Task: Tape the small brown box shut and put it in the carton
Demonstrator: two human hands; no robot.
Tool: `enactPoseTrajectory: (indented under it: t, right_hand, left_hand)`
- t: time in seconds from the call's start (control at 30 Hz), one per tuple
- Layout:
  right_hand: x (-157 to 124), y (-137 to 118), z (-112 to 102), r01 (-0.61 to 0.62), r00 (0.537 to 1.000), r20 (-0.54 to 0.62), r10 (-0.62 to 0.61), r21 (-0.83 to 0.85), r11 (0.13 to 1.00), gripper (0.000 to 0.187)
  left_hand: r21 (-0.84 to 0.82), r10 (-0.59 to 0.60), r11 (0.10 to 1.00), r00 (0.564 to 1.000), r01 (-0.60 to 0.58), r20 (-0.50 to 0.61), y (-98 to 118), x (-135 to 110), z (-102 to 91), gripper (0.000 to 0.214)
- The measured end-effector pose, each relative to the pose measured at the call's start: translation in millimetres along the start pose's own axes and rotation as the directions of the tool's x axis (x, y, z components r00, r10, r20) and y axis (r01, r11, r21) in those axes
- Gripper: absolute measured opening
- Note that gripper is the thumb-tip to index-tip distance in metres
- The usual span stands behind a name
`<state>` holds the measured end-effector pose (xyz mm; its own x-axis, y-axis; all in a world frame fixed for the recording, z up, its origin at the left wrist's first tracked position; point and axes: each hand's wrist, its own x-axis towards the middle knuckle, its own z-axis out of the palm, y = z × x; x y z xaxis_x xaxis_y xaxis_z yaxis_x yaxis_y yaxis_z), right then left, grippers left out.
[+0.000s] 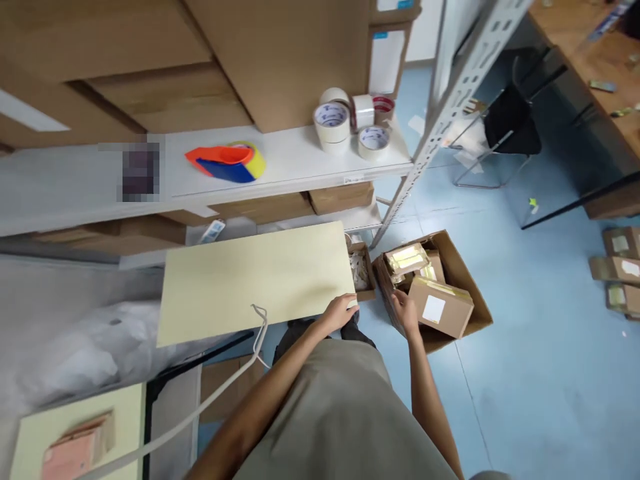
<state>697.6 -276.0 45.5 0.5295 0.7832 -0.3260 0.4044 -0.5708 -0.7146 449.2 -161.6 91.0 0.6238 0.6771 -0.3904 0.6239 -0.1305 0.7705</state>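
Note:
My left hand point(340, 313) lies on the near right corner of a cream-coloured tabletop point(255, 273), fingers stretched out over its edge. My right hand point(406, 312) is closed at the near left rim of an open cardboard box point(475, 303) on the floor; its fingers appear to be wrapped round that rim. Inside the box are several smaller brown cartons. The largest carton point(457, 300) has a white label and yellowish tape, and lies just right of my right hand. Another taped carton point(406, 257) lies behind it.
A metal shelf point(300, 157) ahead carries large cartons, tape rolls point(333, 123) and a coloured tape dispenser point(230, 162). Its perforated post point(425, 143) rises behind the box. A grey cable point(220, 393) crosses the tabletop's near edge. A black chair point(513, 123) stands at the far right.

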Motion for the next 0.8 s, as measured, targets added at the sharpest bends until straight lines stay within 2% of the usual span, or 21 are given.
enactPoseTrajectory:
  t: [0.07,0.13,0.2,0.3,0.43,0.57,0.67,0.8]
  right_hand:
    - [-1,-22,22,0.052,0.991,0.125,-0.056,0.031,0.998,0.054]
    - [-2,-47,44,0.117,0.956,0.262,-0.132,0.073,0.991,0.051]
    - [-4,-72,67,0.183,0.898,0.384,-0.216,0.122,0.976,0.049]
    - [-13,-111,102,0.250,0.806,0.511,-0.299,0.164,0.954,0.050]
    - [-40,-163,148,0.321,0.687,0.629,-0.364,0.187,0.928,0.051]
    - [-89,-218,192,0.396,0.574,0.699,-0.427,0.220,0.891,0.050]
    - [-133,-254,229,0.479,0.484,0.738,-0.471,0.227,0.848,0.049]
    - [-193,-292,290,0.594,0.335,0.798,-0.500,0.233,0.770,0.049]
  left_hand:
    - [-0.064,-0.072,0.996,0.991,0.065,-0.112,-23,-23,-12.3,0.033]
    - [-0.154,-0.153,0.981,0.963,0.120,-0.223,-43,-48,-22.4,0.030]
    - [-0.258,-0.224,0.956,0.920,0.142,-0.322,-58,-73,-30.8,0.030]
    - [-0.395,-0.298,0.912,0.833,0.106,-0.466,-72,-112,-42.9,0.031]
    - [-0.494,-0.368,0.869,0.687,0.015,-0.627,-85,-162,-64.3,0.030]
    - [-0.545,-0.457,0.838,0.508,-0.031,-0.730,-104,-220,-91.2,0.030]
    - [-0.570,-0.506,0.819,0.389,-0.064,-0.770,-128,-271,-111.5,0.031]
    - [-0.579,-0.537,0.800,0.242,-0.157,-0.808,-173,-346,-131.1,0.034]
